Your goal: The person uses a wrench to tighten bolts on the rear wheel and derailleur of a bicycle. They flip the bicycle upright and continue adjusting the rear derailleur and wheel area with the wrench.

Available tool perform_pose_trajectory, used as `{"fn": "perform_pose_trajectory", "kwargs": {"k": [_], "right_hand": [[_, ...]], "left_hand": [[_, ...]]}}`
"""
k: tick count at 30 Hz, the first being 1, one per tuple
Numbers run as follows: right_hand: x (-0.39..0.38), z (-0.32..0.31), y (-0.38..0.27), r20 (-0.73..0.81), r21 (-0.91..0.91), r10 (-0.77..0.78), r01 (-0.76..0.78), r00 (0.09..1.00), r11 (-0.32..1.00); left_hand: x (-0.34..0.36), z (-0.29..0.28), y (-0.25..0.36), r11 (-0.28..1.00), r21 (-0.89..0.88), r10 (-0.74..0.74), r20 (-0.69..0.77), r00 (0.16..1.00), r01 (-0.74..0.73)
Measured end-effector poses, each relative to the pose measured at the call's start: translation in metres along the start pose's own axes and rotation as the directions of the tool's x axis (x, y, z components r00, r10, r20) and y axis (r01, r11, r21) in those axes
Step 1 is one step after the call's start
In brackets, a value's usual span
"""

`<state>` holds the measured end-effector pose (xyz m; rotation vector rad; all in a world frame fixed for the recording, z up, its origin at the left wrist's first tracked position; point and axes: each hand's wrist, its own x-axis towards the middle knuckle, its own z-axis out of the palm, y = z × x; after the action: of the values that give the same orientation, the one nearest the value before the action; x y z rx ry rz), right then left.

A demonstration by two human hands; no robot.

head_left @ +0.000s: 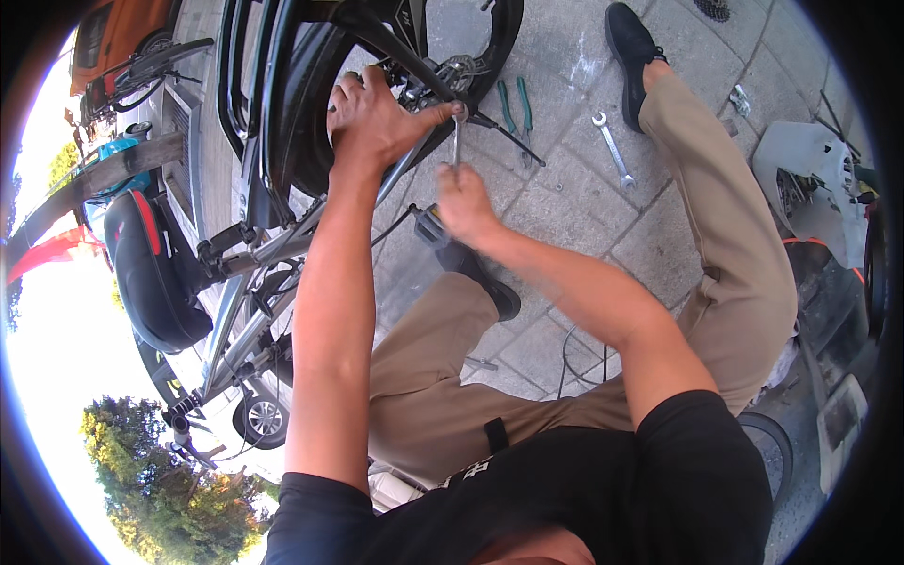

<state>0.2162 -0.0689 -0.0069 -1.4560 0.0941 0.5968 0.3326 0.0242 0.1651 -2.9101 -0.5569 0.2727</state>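
A bicycle with a thick black tyre (pixel 314 141) stands at the upper left. My left hand (pixel 372 122) is bent over its wheel, fingertips out of sight, with the thumb stretched to the head of a silver wrench (pixel 458 139). That wrench's head sits at the axle end, beside a brake disc (pixel 461 68). Closed round the wrench's lower part is my right hand (pixel 465 202), slightly blurred. Close to the right hand, a dark grey pedal-like piece (pixel 430 226) shows next to my shoe.
On the paving lie green-handled pliers (pixel 515 111) and a second silver wrench (pixel 613 149). The bicycle's black saddle (pixel 155 273) juts out on the left. At the right edge stands a whitish plastic container (pixel 812 184) with dark parts. Thin black cable (pixel 568 363) loops between my legs.
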Motion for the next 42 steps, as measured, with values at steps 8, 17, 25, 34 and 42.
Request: {"fn": "perform_pose_trajectory", "kwargs": {"k": [8,17,25,34,42], "right_hand": [[0.007,-0.12,-0.101,0.289,-0.359,0.506,-0.399,0.813,0.844],[0.068,-0.178,-0.194,0.582,-0.794,-0.175,0.602,0.794,0.089],[0.084,-0.161,-0.229,0.744,-0.634,0.04,0.723,0.668,-0.274],[0.11,-0.151,-0.225,0.851,-0.477,0.027,0.795,0.524,-0.374],[0.125,-0.147,-0.228,0.906,-0.383,0.089,0.89,0.414,-0.248]], "left_hand": [[-0.003,-0.005,-0.011,0.997,-0.058,-0.038,0.081,0.996,0.043],[-0.006,-0.005,-0.016,0.963,-0.262,-0.041,0.065,0.997,0.057],[-0.039,0.033,-0.019,0.973,-0.184,0.098,-0.232,0.968,-0.142],[-0.061,0.01,-0.012,0.944,-0.251,0.201,-0.081,0.976,-0.215],[-0.248,-0.212,-0.102,0.011,-0.744,0.237,-0.647,0.725,-0.668]]}}
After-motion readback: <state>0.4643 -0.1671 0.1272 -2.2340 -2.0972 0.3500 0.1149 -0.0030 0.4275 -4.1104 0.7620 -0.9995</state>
